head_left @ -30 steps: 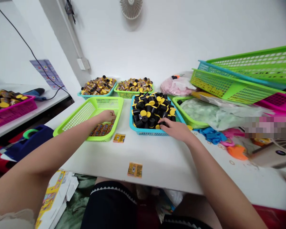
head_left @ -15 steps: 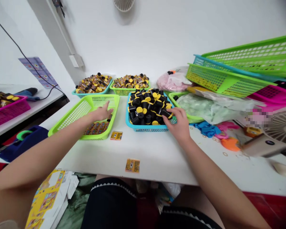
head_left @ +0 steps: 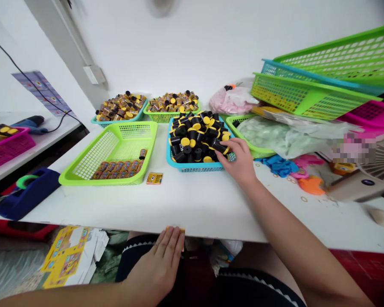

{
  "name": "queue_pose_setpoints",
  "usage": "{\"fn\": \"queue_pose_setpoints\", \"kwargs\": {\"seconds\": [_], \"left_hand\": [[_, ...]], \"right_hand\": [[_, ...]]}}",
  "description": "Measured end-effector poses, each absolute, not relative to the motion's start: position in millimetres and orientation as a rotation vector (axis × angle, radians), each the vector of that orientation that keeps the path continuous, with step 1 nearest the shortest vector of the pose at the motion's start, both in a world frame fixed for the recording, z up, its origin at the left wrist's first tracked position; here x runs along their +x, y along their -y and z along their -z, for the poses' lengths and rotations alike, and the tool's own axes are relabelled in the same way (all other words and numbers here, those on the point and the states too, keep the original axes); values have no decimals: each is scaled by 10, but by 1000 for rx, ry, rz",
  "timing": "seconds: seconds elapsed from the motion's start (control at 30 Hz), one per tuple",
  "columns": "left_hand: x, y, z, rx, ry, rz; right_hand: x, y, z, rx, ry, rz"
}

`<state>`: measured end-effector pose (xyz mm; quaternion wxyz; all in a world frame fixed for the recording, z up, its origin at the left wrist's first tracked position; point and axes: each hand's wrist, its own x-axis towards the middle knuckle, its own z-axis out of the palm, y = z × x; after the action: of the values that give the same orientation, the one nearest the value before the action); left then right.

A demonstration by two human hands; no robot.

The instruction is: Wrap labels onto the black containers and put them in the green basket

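Note:
My right hand (head_left: 239,164) reaches into the near right corner of a blue basket (head_left: 196,167) heaped with black tubes with yellow caps (head_left: 196,136); its fingers curl round one tube there. My left hand (head_left: 163,262) lies at the table's front edge with fingers stretched out, covering a small yellow label (head_left: 176,229). A green basket (head_left: 83,175) to the left holds a row of labelled tubes (head_left: 118,167). Another yellow label (head_left: 154,178) lies on the table between the two baskets.
Two baskets of labelled tubes (head_left: 120,108) (head_left: 173,104) stand at the back. Stacked empty baskets (head_left: 310,96), plastic bags (head_left: 284,136), a small fan (head_left: 371,170) and blue gloves (head_left: 278,165) crowd the right. Sticker sheets (head_left: 68,256) lie on the floor at left, by a tape dispenser (head_left: 25,192).
My left hand has drawn back from the green basket to the front edge, onto the yellow label. My right hand stays at the blue basket's corner. The camera has tilted down.

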<state>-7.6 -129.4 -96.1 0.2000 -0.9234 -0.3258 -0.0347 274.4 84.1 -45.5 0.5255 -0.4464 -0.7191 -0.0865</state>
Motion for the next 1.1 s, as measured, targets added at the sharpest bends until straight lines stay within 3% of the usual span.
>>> {"fn": "queue_pose_setpoints", "kwargs": {"seconds": [0.2,0.33,0.5,0.63,0.77,0.9,1.1], "left_hand": [[-21,590,524,-2866,958,122],[78,-70,557,-3040,1429,451],[25,-331,641,-3140,1458,647],[85,-330,364,-3114,1520,877],[342,-365,50,-3190,1858,1582],[524,-459,80,-3098,2050,2374],[491,-451,365,-3154,1933,2473]], "right_hand": [[2760,-848,457,-1099,1719,176],[2765,-851,466,-1090,1707,165],[2766,-853,453,-1045,1714,234],[2721,-807,414,-941,1694,274],[2627,-685,358,-793,1621,-78],[2577,-569,320,-672,1603,-491],[2555,-483,329,-549,1712,-757]]}}
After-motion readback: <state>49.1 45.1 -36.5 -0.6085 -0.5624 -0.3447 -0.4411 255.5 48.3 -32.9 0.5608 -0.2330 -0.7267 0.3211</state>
